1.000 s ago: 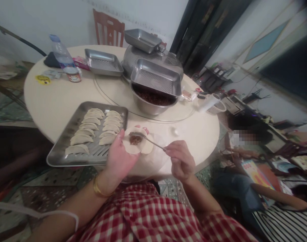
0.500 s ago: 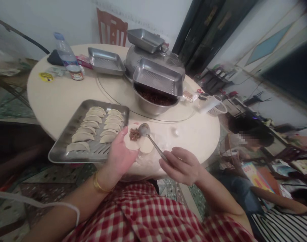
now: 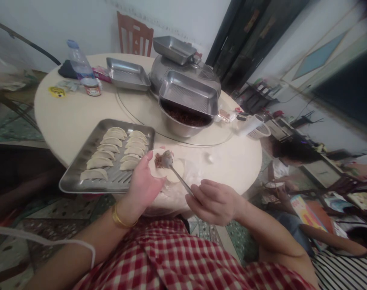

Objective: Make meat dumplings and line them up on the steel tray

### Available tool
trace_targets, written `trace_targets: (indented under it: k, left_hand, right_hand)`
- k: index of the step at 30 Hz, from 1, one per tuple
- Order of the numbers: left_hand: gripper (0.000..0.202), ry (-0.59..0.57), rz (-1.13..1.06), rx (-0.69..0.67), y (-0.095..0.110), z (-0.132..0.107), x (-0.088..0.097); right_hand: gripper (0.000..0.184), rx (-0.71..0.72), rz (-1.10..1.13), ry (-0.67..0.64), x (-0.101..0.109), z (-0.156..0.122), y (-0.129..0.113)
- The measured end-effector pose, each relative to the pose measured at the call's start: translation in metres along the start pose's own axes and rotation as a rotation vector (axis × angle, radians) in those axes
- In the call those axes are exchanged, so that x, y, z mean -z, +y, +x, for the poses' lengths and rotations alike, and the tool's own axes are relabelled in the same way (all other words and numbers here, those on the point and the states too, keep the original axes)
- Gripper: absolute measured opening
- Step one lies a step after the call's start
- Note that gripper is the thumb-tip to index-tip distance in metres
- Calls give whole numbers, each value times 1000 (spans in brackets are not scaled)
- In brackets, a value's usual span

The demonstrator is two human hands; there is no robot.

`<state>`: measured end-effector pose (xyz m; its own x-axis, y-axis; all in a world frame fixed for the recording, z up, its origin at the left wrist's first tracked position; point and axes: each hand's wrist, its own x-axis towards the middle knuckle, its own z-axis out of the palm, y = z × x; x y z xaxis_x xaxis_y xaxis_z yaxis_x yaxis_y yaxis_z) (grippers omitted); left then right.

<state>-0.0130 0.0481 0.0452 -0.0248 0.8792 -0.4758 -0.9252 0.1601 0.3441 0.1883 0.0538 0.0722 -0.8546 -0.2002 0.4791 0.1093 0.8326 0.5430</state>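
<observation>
A round dumpling wrapper [image 3: 155, 170] lies across the palm and fingers of my left hand [image 3: 144, 183], with brown filling [image 3: 158, 161] on its middle. My right hand [image 3: 215, 202] grips a metal spoon [image 3: 179, 177] by the handle. The spoon's bowl rests on the filling. Just right of my left hand, a second flat wrapper [image 3: 176, 172] lies on the table. Left of that hand, a metal tray [image 3: 76, 186] holds two rows of folded dumplings [image 3: 99, 162]. Farther back stands a metal bowl [image 3: 183, 131] of dark filling, partly covered by an empty metal tray [image 3: 188, 92].
The round table [image 3: 56, 121] bears a glass turntable. At the back are another metal tray [image 3: 127, 76], a large metal lid [image 3: 159, 66] with a tray on top, a plastic bottle [image 3: 81, 64] and a jar [image 3: 92, 87]. A white basket [image 3: 258, 131] sits at right. Another person's arm [image 3: 334, 240] shows at lower right.
The spoon has moved left onto the filling in the wrapper, my right hand shifting slightly left with it. My left hand stays in nearly the same place.
</observation>
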Motion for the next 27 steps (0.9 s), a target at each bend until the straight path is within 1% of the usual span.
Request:
trace_targets:
  k: [2, 3, 6, 8, 10, 12, 15, 19, 22, 24, 27]
  left_hand:
    - [31, -5, -3, 38, 1, 0, 2]
    - [32, -7, -9, 52, 1, -1, 3]
    - [37, -37, -44, 57, 3, -2, 4]
    - [38, -67, -64, 53, 4, -4, 4]
    - [38, -78, -69, 51, 4, -5, 4]
    - [39, -80, -63, 52, 4, -6, 3]
    - [40, -72, -43, 51, 4, -7, 2]
    - [38, -50, -24, 46, 3, -5, 2]
    - [38, -30, -20, 47, 3, -4, 2]
    - [37, -13, -22, 48, 3, -4, 1]
    - [38, -17, -36, 44, 4, -4, 0]
  right_hand:
    - [15, -95, 54, 75, -1, -2, -2]
    - [14, -181, 95, 121, -2, -4, -3]
    - [19, -513, 261, 273, -6, -8, -6]
    - [24, -689, 371, 355, -9, -8, -7]
    - [25, -762, 438, 383, -12, -6, -8]
    - [25, -760, 442, 373, -15, -4, -7]
    - [25, -695, 379, 328, -18, -3, -6]
    - [21, -539, 265, 248, -18, -4, -7]
    - [18, -429, 261, 212, -14, -4, -7]
    - [19, -430, 260, 223, -12, -5, -6]
    - [23, -512, 259, 246, -12, -7, -6]
